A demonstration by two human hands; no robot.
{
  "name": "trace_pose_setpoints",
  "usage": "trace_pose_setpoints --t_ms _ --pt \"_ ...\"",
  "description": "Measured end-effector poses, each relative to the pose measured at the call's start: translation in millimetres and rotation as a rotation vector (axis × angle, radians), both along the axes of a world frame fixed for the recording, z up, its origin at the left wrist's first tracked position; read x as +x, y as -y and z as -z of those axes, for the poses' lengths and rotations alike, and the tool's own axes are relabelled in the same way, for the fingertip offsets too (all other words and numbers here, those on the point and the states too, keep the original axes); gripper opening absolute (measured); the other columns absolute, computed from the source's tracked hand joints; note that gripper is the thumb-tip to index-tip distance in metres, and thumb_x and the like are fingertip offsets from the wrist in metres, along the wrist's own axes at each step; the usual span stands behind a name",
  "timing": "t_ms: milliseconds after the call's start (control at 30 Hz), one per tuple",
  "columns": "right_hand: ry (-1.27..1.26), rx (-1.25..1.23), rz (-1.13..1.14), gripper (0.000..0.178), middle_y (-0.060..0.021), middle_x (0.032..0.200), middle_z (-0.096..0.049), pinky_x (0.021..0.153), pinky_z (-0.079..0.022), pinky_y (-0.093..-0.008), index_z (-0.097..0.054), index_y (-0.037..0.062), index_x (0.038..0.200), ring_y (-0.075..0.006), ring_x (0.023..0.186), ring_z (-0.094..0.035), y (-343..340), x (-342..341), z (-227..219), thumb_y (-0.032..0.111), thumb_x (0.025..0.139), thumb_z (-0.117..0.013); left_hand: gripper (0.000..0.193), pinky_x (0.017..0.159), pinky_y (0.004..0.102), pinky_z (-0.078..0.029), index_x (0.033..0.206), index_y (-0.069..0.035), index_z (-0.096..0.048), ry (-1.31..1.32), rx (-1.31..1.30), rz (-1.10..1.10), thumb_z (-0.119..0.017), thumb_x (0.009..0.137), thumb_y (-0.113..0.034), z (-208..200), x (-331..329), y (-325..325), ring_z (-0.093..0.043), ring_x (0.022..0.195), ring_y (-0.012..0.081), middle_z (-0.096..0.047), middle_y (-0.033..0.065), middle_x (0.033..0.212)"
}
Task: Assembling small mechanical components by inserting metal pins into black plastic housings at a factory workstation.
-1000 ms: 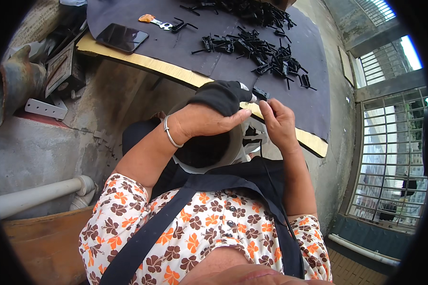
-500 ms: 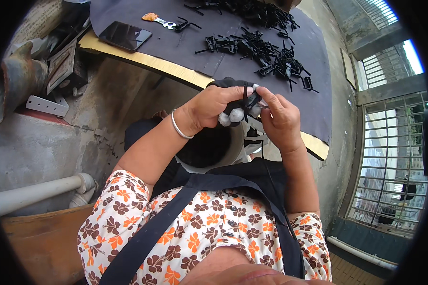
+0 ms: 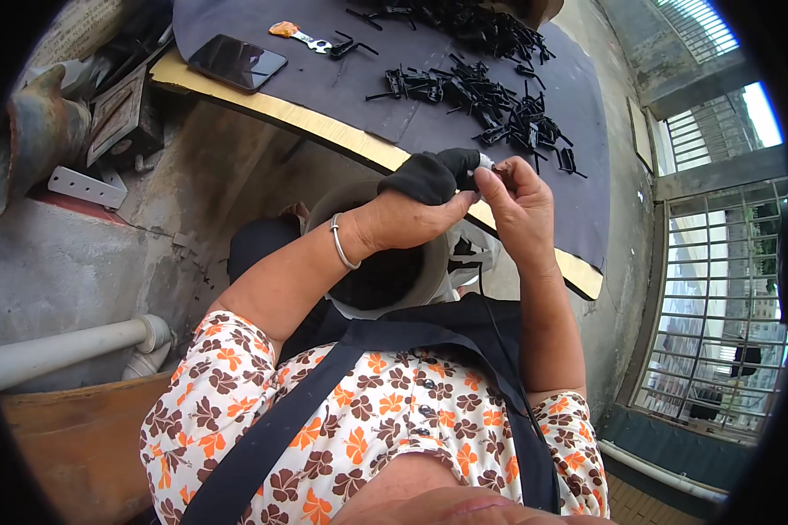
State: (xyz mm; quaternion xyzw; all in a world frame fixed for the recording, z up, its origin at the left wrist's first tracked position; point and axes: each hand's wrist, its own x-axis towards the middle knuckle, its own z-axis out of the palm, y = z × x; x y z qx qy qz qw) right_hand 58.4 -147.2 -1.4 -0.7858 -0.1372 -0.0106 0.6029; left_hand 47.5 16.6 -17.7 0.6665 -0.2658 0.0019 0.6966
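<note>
Over the near edge of the table, my left hand [image 3: 416, 206] wears a black cloth covering, with white wrapping at a fingertip. It is turned so that the back of its fingers shows, and they are closed. My bare right hand [image 3: 521, 206] pinches thumb and fingers together right at the left fingertips. A small black plastic part was visible in the left hand a moment ago; now the fingers mostly hide it, and only a dark bit shows between the hands. Beyond them lies a heap of similar black plastic parts [image 3: 510, 109] on the dark table cover [image 3: 359, 87].
A pale bucket [image 3: 322, 208] with dark contents stands below my forearms. The table's wooden edge [image 3: 350, 131] runs behind my hands. A phone [image 3: 236, 63], a flat metal tool with an orange end [image 3: 305, 38] and a larger black heap [image 3: 464, 31] lie on the table.
My left hand has rolled over, so its white-wrapped fingertips and the black part have mostly gone from sight. My right hand has stayed close, its fingers now pinched at the left fingertips.
</note>
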Motion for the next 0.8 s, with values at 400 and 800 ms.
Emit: trace_pose_setpoints --t_ms 400,800 --pt "-0.014 -0.248 -0.010 0.027 0.0034 0.070 -0.053 0.060 -0.039 -0.0212 -0.056 -0.0008 0.081 -0.0039 0.068 -0.044 1.1 -2.5 26.4 0.021 0.095 -0.049 0.029 0.072 0.0314 -0.049 0.109 0.006 -0.054 0.499 0.362 -0.409 -0.052 0.080 -0.001 20.6 -0.4 7.2 -0.062 0.079 0.0267 -0.063 0.0169 0.092" --pt "-0.178 -0.344 -0.198 0.034 -0.0019 0.094 -0.058 0.068 -0.039 -0.0144 -0.054 0.0011 0.111 -0.0044 0.081 -0.051 19.1 -5.8 13.6 0.023 0.087 -0.062 0.033 0.077 0.0230 -0.044 0.119 0.003 -0.046 -0.049 -0.070 -0.148 -0.052 0.090 -0.011 20.2 8.1 -1.0 -0.055 0.083 0.0110 -0.059 0.0086 0.094"
